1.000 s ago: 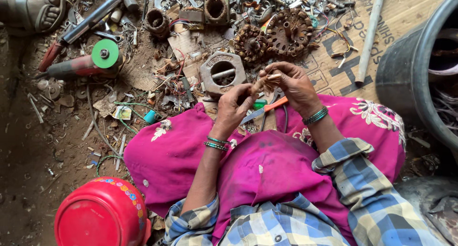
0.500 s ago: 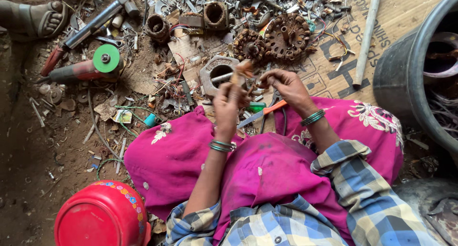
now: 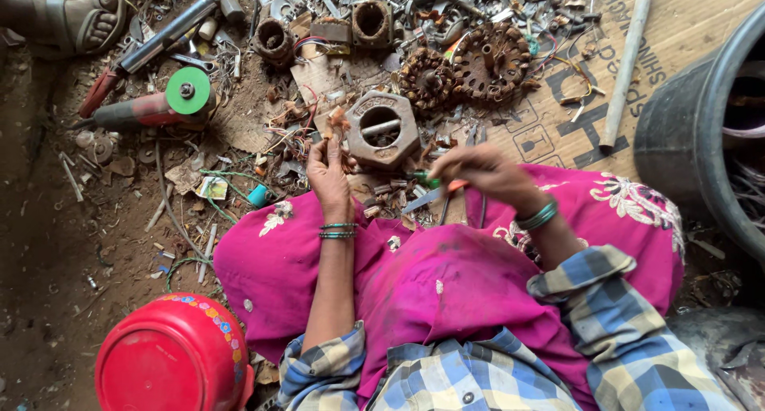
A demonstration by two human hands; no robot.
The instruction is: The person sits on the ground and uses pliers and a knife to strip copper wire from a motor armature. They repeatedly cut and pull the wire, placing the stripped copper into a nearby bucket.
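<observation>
**Small scrap piece held over the lap, pliers in the other hand**

The left hand [image 3: 328,172] is raised, fingers pinched shut on a small rusty piece with bits of wire [image 3: 338,122], held just above the fingertips and in front of the grey metal housing [image 3: 381,129]. The right hand [image 3: 482,172] is curled closed around the orange and green handles of a pair of pliers [image 3: 430,189]; the tool's tip points left, toward the left wrist. Whether the tool's tip grips anything cannot be told.

Both hands sit above the pink cloth [image 3: 446,283] over the person's knees. Green bangles show on each wrist.

Ground beyond the hands: the grey housing lies just past the left fingers, on cardboard [image 3: 550,124]. Two rusty round cores [image 3: 470,68] lie further out, among loose metal scrap. To the left, an angle grinder with a green disc [image 3: 159,102]. A red plastic tub [image 3: 171,355] stands near the left elbow. A black drum [image 3: 701,132] stands at the right edge. A sandalled foot [image 3: 72,20] shows at the top left corner.
</observation>
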